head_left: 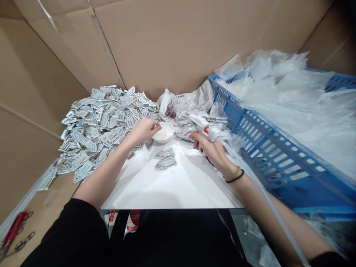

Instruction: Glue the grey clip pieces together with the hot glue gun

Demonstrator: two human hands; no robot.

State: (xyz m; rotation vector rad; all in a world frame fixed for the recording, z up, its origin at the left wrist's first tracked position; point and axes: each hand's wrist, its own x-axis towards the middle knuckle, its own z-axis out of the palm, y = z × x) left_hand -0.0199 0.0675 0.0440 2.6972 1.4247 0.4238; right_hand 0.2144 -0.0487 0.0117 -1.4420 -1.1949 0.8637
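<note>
My right hand (pixel 210 148) is wrapped around the handle of a white hot glue gun (pixel 198 122), its front end tilted up and to the left. At the left rim of a small white bowl (pixel 164 139), my left hand (pixel 145 129) has its thumb and fingers pinched together. Whatever is between those fingertips, if anything, is too small to make out. Two flat grey boat-shaped pieces (pixel 165 163) with pale slots lie side by side on the white tabletop (pixel 178 189), in front of the bowl.
A large heap of similar grey pieces (pixel 105 118) rises at the left. Behind the bowl lies a crumpled printed plastic bag (pixel 204 94). A blue crate (pixel 267 148) full of clear plastic bags (pixel 300 92) stands at the right. Cardboard walls (pixel 178 44) enclose the table.
</note>
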